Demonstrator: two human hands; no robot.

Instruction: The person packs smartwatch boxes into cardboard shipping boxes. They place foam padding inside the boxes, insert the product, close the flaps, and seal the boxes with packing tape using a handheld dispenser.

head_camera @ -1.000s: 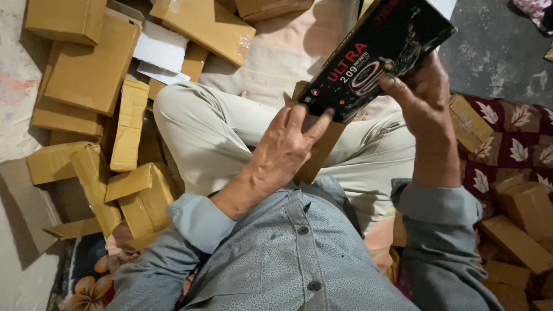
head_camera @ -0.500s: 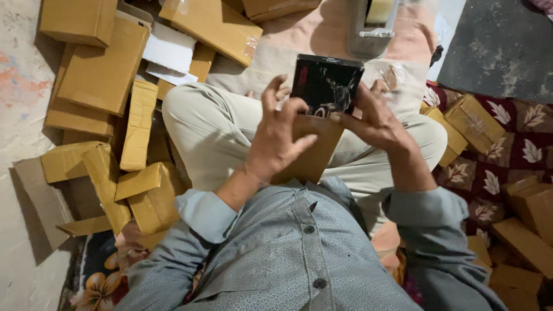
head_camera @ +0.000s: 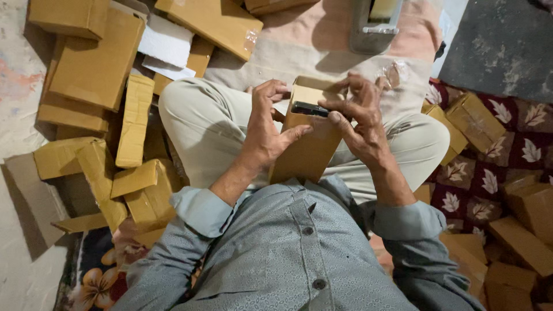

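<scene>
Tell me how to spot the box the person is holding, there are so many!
Start at the person's lap, between the bent knees. Both hands, left hand and right hand, grip one upright brown cardboard box. Only it has a black packet poking from its open top.

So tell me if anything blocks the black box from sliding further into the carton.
Nothing visible does. The black box sits partly inside the carton mouth, flaps open; the left hand grips the carton's side, the right hand rests at the box's end. The carton's inside is hidden.

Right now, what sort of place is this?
Probably an informal packing spot on a home floor: cardboard boxes heaped around, a patterned rug, and hands pushing a black item into a carton.
</scene>
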